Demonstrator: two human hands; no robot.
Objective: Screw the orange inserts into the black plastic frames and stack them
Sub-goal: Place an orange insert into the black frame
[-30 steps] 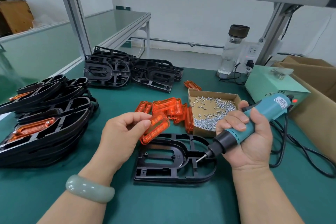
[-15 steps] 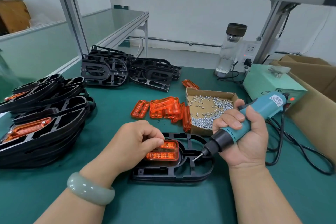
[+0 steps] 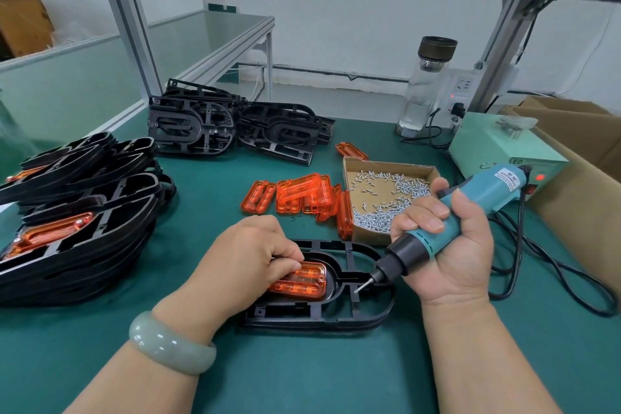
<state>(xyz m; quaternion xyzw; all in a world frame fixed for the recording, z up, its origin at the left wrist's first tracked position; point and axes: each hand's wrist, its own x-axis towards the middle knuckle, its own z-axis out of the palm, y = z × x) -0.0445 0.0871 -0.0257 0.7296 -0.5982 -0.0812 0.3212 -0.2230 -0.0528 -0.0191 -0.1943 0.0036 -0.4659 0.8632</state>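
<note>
Insert (image 3: 302, 282) lowered into frame (image 3: 356, 316), fingers (image 3: 285, 266) curled, screwdriver (image 3: 490, 190) gripped

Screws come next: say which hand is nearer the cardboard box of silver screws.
Right. The right hand, gripping the teal electric screwdriver, is beside the cardboard box; the left hand holds the translucent orange insert, farther left.

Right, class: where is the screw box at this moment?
In the head view, the screw box sits right of centre on the green mat, between the loose orange inserts on its left and the right hand gripping the screwdriver.
</note>
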